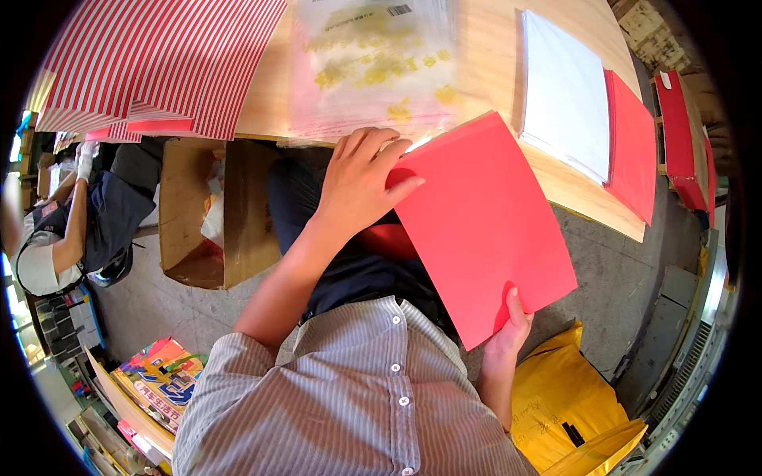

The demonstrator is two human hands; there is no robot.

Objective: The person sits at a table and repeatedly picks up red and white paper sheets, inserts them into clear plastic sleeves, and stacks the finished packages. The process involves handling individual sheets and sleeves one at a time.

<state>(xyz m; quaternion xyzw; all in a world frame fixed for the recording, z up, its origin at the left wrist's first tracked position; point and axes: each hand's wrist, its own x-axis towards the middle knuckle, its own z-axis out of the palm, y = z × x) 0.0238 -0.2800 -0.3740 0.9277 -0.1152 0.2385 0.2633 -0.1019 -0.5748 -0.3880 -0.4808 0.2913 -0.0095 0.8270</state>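
In front of the desk's (490, 59) near edge, I have the red sheet (492, 230) raised at a slant, its upper corner overlapping that edge in my view. My right grip (509, 332) is grasping it by its lower edge, thumb on the face, the other fingers mostly hidden behind. My left grip (357, 184) is at its upper left corner, thumb on the face and fingers curved; I cannot tell whether they pinch it. Around the middle of the desk's near edge, just past those fingers, I see clear plastic packaging (373, 71) with yellow print. Red-and-white striped sheets (159, 63) cover the desk's left end. Toward its right edge lies a white stack (562, 95), with a red stack (633, 151) against it by the near right corner. Below the near edge, leftward, stands an open cardboard box (250, 230).
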